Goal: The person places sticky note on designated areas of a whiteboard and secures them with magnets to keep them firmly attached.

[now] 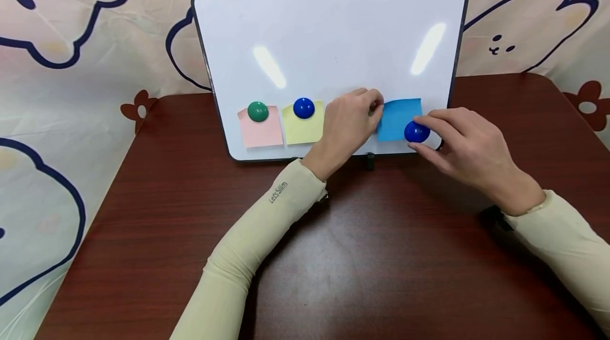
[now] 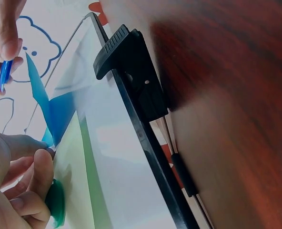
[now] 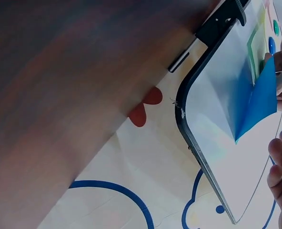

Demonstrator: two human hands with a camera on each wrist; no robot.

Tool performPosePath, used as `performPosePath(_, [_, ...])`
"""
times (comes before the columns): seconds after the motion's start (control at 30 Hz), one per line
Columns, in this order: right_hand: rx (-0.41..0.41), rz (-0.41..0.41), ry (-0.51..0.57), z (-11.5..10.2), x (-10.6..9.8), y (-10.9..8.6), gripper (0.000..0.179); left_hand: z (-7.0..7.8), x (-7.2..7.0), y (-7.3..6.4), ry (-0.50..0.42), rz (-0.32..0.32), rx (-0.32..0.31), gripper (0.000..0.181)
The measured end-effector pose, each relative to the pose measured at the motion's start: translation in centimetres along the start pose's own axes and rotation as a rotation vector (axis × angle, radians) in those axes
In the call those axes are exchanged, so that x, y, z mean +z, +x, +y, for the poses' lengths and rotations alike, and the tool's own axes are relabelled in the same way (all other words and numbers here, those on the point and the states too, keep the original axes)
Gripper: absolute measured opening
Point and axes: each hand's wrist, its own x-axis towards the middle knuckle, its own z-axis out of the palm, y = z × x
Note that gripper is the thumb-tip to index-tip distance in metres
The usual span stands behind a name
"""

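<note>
On the right part of the whiteboard (image 1: 333, 27), a blue sticky note (image 1: 399, 117) lies with its lower edge lifting away, as both wrist views show. My left hand (image 1: 350, 120) pinches the note's upper left corner between thumb and index finger. A round blue magnet (image 1: 416, 132) is held between the thumb and fingers of my right hand (image 1: 476, 146), in front of the note's lower right corner. The left wrist view reveals a pale green note (image 2: 74, 181) and a green magnet (image 2: 56, 204) beside my left hand, which covers them in the head view.
Further left, a green magnet (image 1: 258, 112) sits on a pink note (image 1: 263, 131), and a blue magnet (image 1: 303, 108) on a yellow note (image 1: 305, 131). A black clip (image 1: 370, 161) grips the board's lower edge, above the dark wooden table (image 1: 381, 276). A patterned cloth (image 1: 143, 22) hangs behind.
</note>
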Motion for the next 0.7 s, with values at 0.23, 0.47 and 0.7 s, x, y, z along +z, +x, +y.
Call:
performPosePath(0.23, [0.042, -0.014, -0.004, 0.3, 0.5, 0.4, 0.064, 0.1, 0.0, 0.1, -0.002, -0.002, -0.001, 0.017])
performPosePath(0.47, [0.065, 0.029, 0.041, 0.8, 1.4, 0.8, 0.062, 0.2, -0.2, 0.0, 0.011, 0.005, 0.0, 0.017])
performPosePath(0.7, [0.082, 0.038, 0.048, 1.1, 2.0, 1.2, 0.054, 0.2, -0.1, -0.1, 0.001, 0.015, 0.0, 0.017])
